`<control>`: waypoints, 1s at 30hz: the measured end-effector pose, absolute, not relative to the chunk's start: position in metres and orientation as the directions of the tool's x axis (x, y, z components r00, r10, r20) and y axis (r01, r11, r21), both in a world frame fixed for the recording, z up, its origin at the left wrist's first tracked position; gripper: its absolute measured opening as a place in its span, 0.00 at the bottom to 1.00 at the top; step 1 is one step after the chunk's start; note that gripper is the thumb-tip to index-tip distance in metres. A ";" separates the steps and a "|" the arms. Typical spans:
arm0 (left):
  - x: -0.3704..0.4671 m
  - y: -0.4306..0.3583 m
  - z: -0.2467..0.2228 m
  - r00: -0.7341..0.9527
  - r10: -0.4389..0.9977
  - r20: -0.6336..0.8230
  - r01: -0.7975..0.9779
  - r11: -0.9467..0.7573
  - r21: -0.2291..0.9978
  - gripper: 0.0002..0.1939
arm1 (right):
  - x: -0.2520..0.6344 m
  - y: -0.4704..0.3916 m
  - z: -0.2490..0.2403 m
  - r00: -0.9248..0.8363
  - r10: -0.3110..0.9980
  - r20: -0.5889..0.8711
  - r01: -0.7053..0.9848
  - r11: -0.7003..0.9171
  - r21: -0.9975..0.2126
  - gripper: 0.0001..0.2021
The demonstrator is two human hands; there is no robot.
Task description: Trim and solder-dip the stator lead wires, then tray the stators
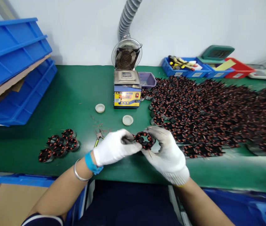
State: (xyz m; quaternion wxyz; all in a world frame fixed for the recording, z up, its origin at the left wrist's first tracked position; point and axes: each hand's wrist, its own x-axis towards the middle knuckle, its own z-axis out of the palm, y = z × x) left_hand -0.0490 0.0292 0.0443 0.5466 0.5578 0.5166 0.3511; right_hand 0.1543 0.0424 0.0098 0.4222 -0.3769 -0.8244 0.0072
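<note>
Between my two white-gloved hands is a motor stator [144,140], a dark ring with copper windings and thin loose wire ends. My right hand [167,150] grips its right side, thumb below and fingers behind. From the left, my left hand [117,147] pinches at the ring's edge; whether its fingertips hold the rim or a wire is too small to tell. Wire cutters [98,137] with a yellow-green handle lie left of my left hand, partly hidden by it, among copper wire scraps. Several more stators [59,146] are grouped on the mat at the left.
A solder pot [126,94] with a fan and hose stands at the back. Two small white dishes [127,120] sit before it. Massed stators [213,113] cover the right side. Blue bins [181,72] and a red bin [239,68] line the wall; stacked blue crates [17,72] rise at left.
</note>
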 end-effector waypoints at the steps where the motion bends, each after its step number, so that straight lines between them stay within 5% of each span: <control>1: -0.045 0.030 0.040 0.288 0.926 -0.242 0.179 0.196 0.964 0.11 | 0.154 0.041 0.009 -0.364 0.625 0.690 0.612 0.719 -0.330 0.23; 7: -0.062 0.043 0.043 0.210 0.902 -0.377 0.020 0.382 0.924 0.14 | 0.158 0.040 0.007 -0.397 0.650 0.648 0.615 0.712 -0.338 0.24; 12: -0.084 0.063 0.041 -0.093 0.961 -0.262 -0.252 0.231 0.940 0.17 | 0.166 0.067 0.009 -0.449 0.668 0.593 0.653 0.698 -0.292 0.19; 16: -0.074 0.069 0.020 -0.172 0.949 -0.263 -0.220 0.223 0.950 0.16 | 0.157 0.101 0.014 -0.350 0.888 0.297 0.847 0.435 -0.304 0.22; 19: -0.069 0.073 0.011 -0.224 0.938 -0.264 -0.206 0.219 0.954 0.16 | 0.145 0.120 0.021 -0.290 0.956 0.044 0.942 0.294 -0.161 0.25; 23: -0.075 0.079 0.008 -0.298 0.921 -0.253 -0.205 0.197 0.959 0.16 | 0.131 0.136 0.029 -0.386 0.914 -0.122 0.922 0.384 -0.043 0.24; 30: -0.079 0.082 0.004 -0.342 0.918 -0.199 -0.155 0.153 0.976 0.13 | 0.122 0.150 0.036 -0.419 0.875 -0.242 0.905 0.424 -0.035 0.27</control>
